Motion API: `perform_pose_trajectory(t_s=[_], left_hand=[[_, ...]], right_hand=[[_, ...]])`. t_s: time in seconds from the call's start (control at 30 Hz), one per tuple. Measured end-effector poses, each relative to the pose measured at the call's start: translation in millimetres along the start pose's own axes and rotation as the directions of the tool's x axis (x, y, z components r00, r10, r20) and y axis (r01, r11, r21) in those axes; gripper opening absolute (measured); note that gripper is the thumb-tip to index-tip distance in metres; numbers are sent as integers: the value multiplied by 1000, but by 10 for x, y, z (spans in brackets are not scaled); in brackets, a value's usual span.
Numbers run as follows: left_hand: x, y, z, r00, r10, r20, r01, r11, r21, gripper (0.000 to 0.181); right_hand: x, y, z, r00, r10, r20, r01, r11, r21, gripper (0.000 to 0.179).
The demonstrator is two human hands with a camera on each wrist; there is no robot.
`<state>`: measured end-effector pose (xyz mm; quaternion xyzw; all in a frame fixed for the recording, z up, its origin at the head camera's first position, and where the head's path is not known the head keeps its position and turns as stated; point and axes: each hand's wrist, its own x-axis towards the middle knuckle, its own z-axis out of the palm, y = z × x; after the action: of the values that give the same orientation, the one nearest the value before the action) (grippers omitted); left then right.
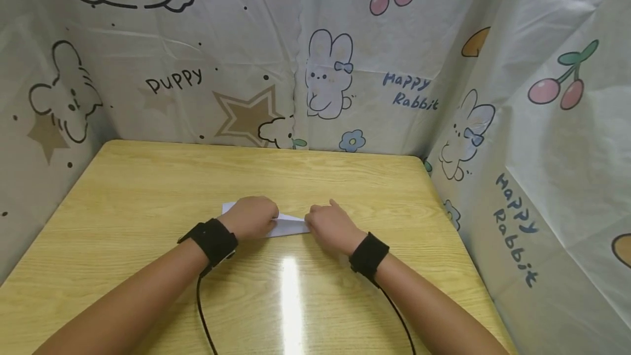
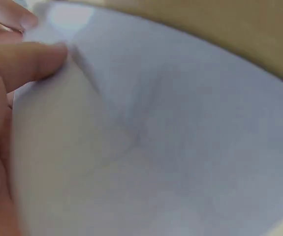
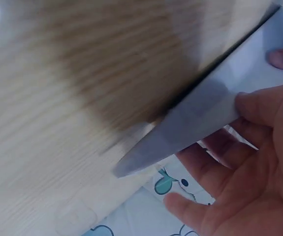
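Observation:
A folded sheet of white paper [image 1: 288, 227], narrow and pointed to the right, is held between both hands over the middle of the table. My left hand [image 1: 251, 217] pinches its left part; the left wrist view shows the thumb [image 2: 45, 56] pressing on a creased flap of the paper [image 2: 195, 123]. Near the tapered end, my right hand [image 1: 332, 226] grips the paper with the thumb on one face and fingers behind. In the right wrist view the paper [image 3: 195, 110] runs to a point past the right hand [image 3: 249, 162]. Part of the sheet is hidden behind the left hand.
The wooden table [image 1: 148, 179] has a bright light streak at its front. Patterned cloth [image 1: 246, 43] hangs along the back and both sides. Each wrist wears a black band, such as the left band [image 1: 212, 241], with a cable [image 1: 201, 303] trailing toward the front.

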<state>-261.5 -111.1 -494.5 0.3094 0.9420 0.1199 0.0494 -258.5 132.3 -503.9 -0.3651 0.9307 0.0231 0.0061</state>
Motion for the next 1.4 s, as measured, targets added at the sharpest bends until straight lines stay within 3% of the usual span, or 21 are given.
perform_pose_trajectory(t_s=[0.2,0.47,0.6,0.73,0.8,0.87,0.93,1.03,1.1,1.2,1.3,1.4], left_hand=[[143,-218,40,998,-56,-7,56,998,7,17],[154,-251,79,997,-48,-65,55,992,110,16],[183,-246,140,989,-26,-143,54,979,196,5],[185,-187,207,976,42,-216,17,965,262,13],[152,-119,217,979,66,-193,-8,958,286,15],[95,-28,215,989,71,-130,-31,958,284,13],[34,66,213,996,59,-62,-42,969,244,11],[-34,158,218,1000,12,20,-15,989,147,30],[-58,183,220,998,-20,55,16,998,68,44],[-78,169,216,992,-60,111,60,998,1,58],[-92,115,215,985,-75,158,74,997,13,69],[-96,37,237,982,-78,172,68,995,68,81]], right_hand=[[190,30,43,997,74,2,-73,993,90,17],[242,47,82,993,122,-2,-121,987,104,21],[254,25,82,986,168,-18,-164,977,137,15],[253,-9,96,983,177,-43,-167,972,167,15],[241,-21,110,985,163,-58,-152,976,156,19],[225,-38,123,986,143,-85,-132,983,128,22],[199,-77,117,988,109,-107,-101,992,76,25],[138,-196,70,994,28,-109,-26,999,21,30],[87,-295,41,997,-30,-66,30,1000,-3,37],[-16,-393,54,997,-50,56,48,998,42,63],[-124,-367,141,988,-24,152,10,995,95,83],[-243,-245,249,985,-2,173,-22,990,138,87]])
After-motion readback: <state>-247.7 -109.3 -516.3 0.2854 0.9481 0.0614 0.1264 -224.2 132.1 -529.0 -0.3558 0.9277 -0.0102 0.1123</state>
